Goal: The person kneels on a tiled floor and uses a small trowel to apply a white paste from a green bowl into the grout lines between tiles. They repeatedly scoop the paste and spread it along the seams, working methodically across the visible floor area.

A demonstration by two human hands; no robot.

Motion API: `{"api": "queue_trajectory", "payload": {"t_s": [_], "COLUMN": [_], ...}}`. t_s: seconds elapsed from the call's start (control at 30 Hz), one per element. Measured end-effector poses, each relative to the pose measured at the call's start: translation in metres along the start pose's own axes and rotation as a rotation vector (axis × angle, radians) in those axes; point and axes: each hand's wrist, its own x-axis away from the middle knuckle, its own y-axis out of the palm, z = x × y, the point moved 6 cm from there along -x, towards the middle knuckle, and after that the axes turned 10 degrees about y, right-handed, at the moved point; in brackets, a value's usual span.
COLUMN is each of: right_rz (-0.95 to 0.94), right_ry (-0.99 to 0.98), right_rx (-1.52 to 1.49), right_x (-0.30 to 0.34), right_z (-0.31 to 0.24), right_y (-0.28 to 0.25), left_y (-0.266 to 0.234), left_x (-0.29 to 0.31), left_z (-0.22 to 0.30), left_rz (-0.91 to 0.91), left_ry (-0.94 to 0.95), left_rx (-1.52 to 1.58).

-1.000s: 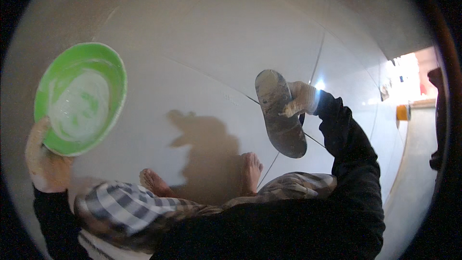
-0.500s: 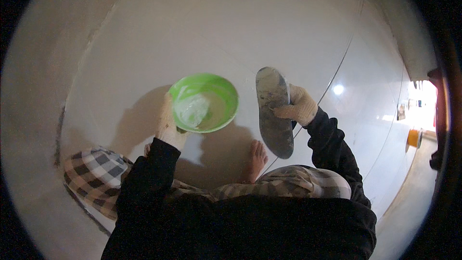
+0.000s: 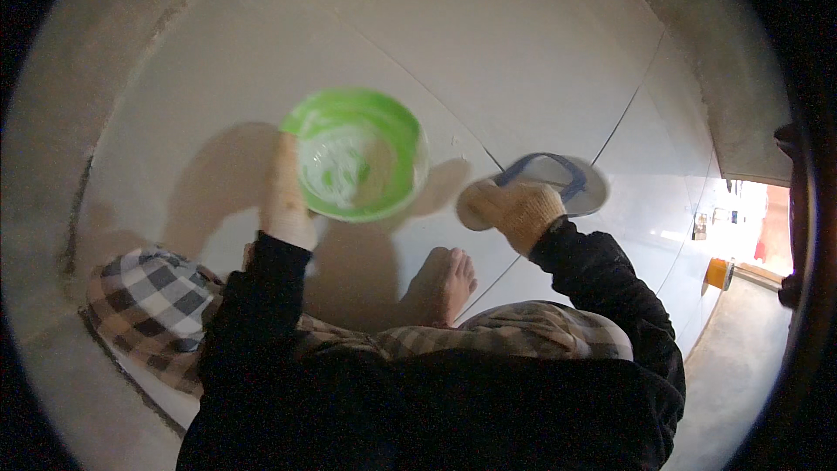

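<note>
My left hand [image 3: 286,192], in a pale knit glove, grips the left side of a green bowl [image 3: 392,131]. White, wet-looking paste [image 3: 336,161] smears the bowl's inside; the bowl is tilted toward me and slightly blurred. Over to the right, my gloved right hand [image 3: 521,209] is closed around a flip-flop [image 3: 591,190] with a pale footbed and a blue strap. The strap side faces up, and my fingers cover part of its left half. Whether its sole touches the floor I cannot tell.
Large pale tiles with dark joints make up the floor [image 3: 523,61]. My bare foot [image 3: 449,283] and checked-trouser knees are close below the hands. Rough grey walls curve round the left and upper right. An orange container [image 3: 719,274] stands by a bright opening at far right.
The flip-flop has turned from upright with its dark sole showing to lying sideways, strap up. The bowl has moved slightly up and left, its inside tipped more into view.
</note>
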Motion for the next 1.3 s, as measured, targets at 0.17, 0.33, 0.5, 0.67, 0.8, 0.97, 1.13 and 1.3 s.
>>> {"api": "queue_trajectory", "payload": {"t_s": [0.17, 0.33, 0.5, 0.67, 0.8, 0.97, 1.13, 1.3], "right_rz": [-0.003, -0.176, -0.154, 0.140, 0.306, 0.221, 0.080, -0.088], "right_ry": [0.360, 0.148, 0.116, 0.208, 0.236, 0.450, 0.540, 0.721], "right_rx": [-0.717, -2.105, -1.970, -1.116, -0.854, -0.498, -0.374, -0.279], "right_x": [0.004, -0.005, -0.010, -0.016, -0.015, -0.013, -0.029, -0.032], "right_z": [0.071, 0.064, 0.055, 0.041, 0.034, 0.106, 0.128, 0.130], "right_y": [0.013, 0.025, 0.024, -0.005, -0.030, -0.024, 0.018, 0.034], "left_y": [-0.005, 0.017, 0.021, 0.014, 0.003, -0.022, -0.037, -0.049], "left_x": [-0.009, 0.008, 0.022, 0.031, 0.031, 0.008, 0.001, 0.002], "left_z": [0.027, -0.006, -0.020, -0.046, -0.057, -0.046, -0.055, -0.073], "left_rz": [-0.047, 0.087, 0.048, 0.056, 0.103, 0.140, 0.133, 0.234], "left_ry": [0.217, -0.066, -0.225, -0.332, -0.376, -0.204, -0.109, -0.142], "left_rx": [-0.201, 0.062, 0.079, -0.001, -0.029, -0.224, -0.358, -0.412]}}
